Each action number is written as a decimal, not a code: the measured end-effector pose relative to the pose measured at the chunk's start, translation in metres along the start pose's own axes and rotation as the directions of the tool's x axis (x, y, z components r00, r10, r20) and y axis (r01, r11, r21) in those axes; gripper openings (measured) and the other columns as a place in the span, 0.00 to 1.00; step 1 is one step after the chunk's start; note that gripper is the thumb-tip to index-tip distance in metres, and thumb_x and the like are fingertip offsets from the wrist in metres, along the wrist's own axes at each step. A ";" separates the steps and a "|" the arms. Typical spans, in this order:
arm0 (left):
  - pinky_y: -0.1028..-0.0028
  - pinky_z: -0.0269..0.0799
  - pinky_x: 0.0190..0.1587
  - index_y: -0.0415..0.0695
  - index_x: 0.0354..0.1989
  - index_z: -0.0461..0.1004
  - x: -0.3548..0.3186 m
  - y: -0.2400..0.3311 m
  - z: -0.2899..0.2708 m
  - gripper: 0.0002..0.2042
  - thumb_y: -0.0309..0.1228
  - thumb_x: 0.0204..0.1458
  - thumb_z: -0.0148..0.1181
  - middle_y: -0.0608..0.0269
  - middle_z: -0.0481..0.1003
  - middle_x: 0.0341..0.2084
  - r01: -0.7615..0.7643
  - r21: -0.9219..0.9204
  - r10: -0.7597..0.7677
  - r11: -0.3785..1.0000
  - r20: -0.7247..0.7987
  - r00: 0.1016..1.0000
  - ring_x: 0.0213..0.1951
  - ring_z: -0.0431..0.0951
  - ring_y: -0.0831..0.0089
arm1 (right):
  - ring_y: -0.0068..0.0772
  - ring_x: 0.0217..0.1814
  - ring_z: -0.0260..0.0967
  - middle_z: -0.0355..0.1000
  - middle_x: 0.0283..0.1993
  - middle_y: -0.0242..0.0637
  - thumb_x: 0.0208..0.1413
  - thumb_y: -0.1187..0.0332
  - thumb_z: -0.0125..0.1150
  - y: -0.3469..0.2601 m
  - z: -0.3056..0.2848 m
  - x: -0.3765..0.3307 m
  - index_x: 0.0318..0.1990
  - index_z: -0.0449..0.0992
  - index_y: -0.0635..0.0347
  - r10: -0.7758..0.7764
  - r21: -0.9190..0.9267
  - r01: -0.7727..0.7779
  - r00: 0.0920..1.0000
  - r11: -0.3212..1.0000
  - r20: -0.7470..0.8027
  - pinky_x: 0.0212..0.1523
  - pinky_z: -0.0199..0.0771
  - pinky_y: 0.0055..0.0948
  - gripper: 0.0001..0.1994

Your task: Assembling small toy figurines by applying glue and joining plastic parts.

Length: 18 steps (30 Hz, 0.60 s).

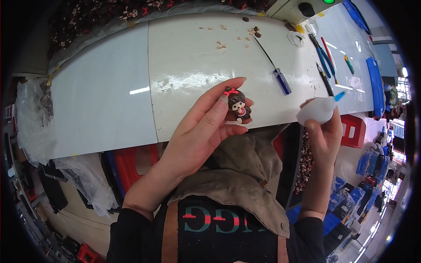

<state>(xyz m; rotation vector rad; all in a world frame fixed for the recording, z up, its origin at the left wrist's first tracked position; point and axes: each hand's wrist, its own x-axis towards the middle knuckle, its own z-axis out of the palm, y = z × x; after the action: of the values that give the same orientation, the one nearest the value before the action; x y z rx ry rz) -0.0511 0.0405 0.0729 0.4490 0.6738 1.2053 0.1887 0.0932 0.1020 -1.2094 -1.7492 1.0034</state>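
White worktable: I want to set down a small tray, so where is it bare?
The largest free patch is the left table panel, between the clear plastic bag and the seam. A smaller one lies between the seam and the pale crumbs. The right is crowded, with the screwdriver and blue-handled pliers. The left hand covers part of the near edge.

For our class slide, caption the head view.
Left hand holds a small figurine; right hand grips a white squeeze bottle.
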 end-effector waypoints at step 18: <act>0.76 0.71 0.42 0.42 0.64 0.54 0.000 0.000 0.012 0.22 0.38 0.65 0.36 0.59 0.70 0.44 0.005 0.057 -0.003 0.998 -0.030 1.000 0.39 0.71 0.78 | 0.24 0.41 0.68 0.70 0.43 0.37 0.55 0.68 0.61 0.040 0.009 0.059 0.49 0.67 0.65 -0.130 -0.347 0.056 0.973 0.936 -0.193 0.44 0.68 0.24 0.17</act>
<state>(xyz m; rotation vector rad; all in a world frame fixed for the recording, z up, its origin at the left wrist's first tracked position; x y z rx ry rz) -0.0430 0.0412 0.0819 0.4779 0.7355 1.1933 0.1795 0.1571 0.0708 -1.3747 -1.8345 0.5039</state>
